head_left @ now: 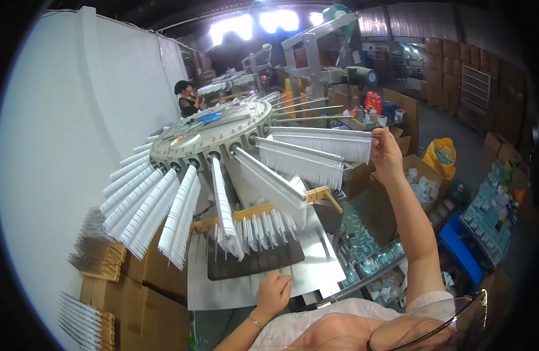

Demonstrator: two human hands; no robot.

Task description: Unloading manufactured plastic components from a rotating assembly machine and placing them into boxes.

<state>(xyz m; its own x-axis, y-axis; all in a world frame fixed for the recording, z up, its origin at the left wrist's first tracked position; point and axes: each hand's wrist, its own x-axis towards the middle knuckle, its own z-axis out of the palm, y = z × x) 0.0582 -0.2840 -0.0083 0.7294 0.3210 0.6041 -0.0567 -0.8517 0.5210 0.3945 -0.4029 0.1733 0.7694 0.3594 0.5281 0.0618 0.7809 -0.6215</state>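
Observation:
My right hand (387, 155) is raised at the right, its fingers pinched at the outer end of a thin metal rod. From that rod hangs a white fringed strip (339, 142). The rod sticks out from a round grey machine wheel (214, 137), whose other spokes carry more white strips. My left hand (274, 292) rests low in the middle, fingers curled together; whether anything is in them I cannot make out. It is above a metal table (322, 272), near a dark mat (257, 266). A wooden bar rack (255, 212) with several white-wrapped pins stands just beyond.
Racks of thin pins (97, 257) and cardboard boxes (158, 310) stand at the left by a white wall. At the right are an open carton (424, 181), a yellow bag (440, 157) and a blue bin (461, 248). A co-worker (187, 99) is behind the wheel.

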